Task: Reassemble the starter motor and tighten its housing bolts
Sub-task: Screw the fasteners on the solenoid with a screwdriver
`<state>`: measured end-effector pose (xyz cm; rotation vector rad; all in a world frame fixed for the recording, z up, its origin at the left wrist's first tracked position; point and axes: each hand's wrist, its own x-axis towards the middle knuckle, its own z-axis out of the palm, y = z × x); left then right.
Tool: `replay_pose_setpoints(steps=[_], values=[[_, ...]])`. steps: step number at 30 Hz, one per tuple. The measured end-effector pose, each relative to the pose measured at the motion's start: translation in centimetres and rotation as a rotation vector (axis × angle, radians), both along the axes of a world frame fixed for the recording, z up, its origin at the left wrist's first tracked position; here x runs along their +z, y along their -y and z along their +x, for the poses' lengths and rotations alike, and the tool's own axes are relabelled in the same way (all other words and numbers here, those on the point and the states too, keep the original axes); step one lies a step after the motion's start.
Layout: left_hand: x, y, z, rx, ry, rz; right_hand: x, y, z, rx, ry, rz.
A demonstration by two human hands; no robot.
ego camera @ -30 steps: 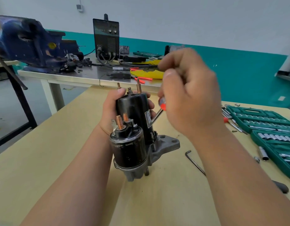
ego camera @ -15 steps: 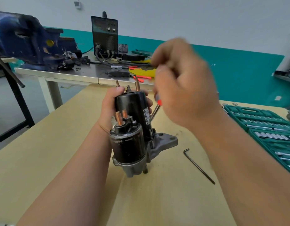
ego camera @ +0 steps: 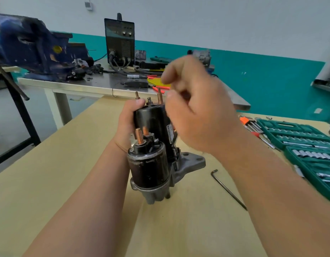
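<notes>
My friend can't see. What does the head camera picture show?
A person's left hand grips a black starter motor standing upright on a wooden table, while the blurred right hand curls beside its top. A hex key and green socket set lie to the right.

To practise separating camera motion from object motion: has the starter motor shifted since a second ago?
No. The starter motor stands just as far left of the hex key as before.

- Your motor [ego camera: 147, 167]: glossy black casing, dull grey cast-metal base, copper-coloured studs.
- Your desk [ego camera: 40, 182]: smooth, matt pale wood.
- Your hex key [ego camera: 229, 190]: dark metal.
</notes>
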<state>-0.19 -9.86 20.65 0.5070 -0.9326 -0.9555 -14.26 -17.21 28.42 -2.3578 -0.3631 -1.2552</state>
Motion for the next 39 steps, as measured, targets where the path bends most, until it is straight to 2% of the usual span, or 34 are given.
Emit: replay_pose_setpoints(steps=[2,4,6,7,10,11,14,15,17,19,20,22,24,28,29,32,33,36,37,38,39], values=[[0.2,0.0,0.3,-0.029,0.02,-0.004,0.8,0.1,0.3,0.035,0.097,0.079],[-0.2,0.1,0.2,0.042,0.005,0.004,-0.9,-0.6,0.5,-0.061,-0.054,0.041],[-0.8,0.0,0.3,0.1,-0.079,0.012,-1.9,-0.5,0.5,-0.065,-0.184,0.027],[-0.8,0.0,0.4,0.096,-0.063,0.015,-1.4,-0.3,0.4,-0.036,-0.162,0.037],[-0.1,-0.2,0.2,0.073,0.014,0.08,1.0,0.3,0.5,0.071,0.062,0.159],[-0.2,-0.2,0.4,0.075,-0.01,0.087,0.9,0.2,0.6,0.071,0.042,0.162],[-0.7,-0.2,0.1,0.167,-0.129,0.034,-1.9,-0.6,0.5,-0.026,-0.228,0.117],[-0.6,-0.2,0.0,0.146,-0.122,0.03,-1.9,-0.5,0.5,-0.016,-0.243,0.1],[-0.3,-0.1,-0.5,-0.012,-0.072,-0.014,-0.1,-0.1,0.2,0.011,-0.134,0.138],[-0.3,-0.1,-0.4,-0.009,-0.012,0.035,1.6,0.9,0.1,0.035,0.026,0.23],[-0.5,-0.1,-0.2,-0.002,0.013,0.052,1.5,1.0,0.1,0.042,0.034,0.256],[-0.8,-0.4,-0.4,0.0,0.013,0.03,-0.8,0.7,0.0,-0.009,-0.119,0.201],[-0.6,-0.4,-0.8,0.024,-0.007,0.029,-1.8,0.7,-0.3,-0.038,-0.187,0.14],[-0.4,0.0,-0.8,0.066,0.016,0.048,0.6,1.6,-0.8,0.034,0.079,0.247],[-0.5,-0.1,-0.8,0.044,0.015,0.03,0.1,1.2,-0.7,0.043,0.061,0.225],[-0.6,-0.2,-0.6,-0.016,0.01,0.023,-3.7,0.0,-1.4,-0.048,-0.253,0.11],[-0.6,-0.2,-0.3,0.007,0.014,0.046,-3.7,0.3,-1.8,-0.039,-0.223,0.17],[-0.7,-0.2,0.4,0.021,0.029,0.058,-0.9,3.3,-3.5,0.099,0.184,0.413],[-0.8,-0.3,0.5,0.023,0.018,0.052,-0.4,4.4,-3.5,0.095,0.201,0.43],[-1.1,-0.3,0.6,0.015,0.002,0.042,-0.8,5.2,-3.4,-0.003,0.12,0.433],[-1.2,-0.3,0.6,0.02,-0.025,0.038,-2.1,5.9,-3.2,-0.137,-0.062,0.434]])
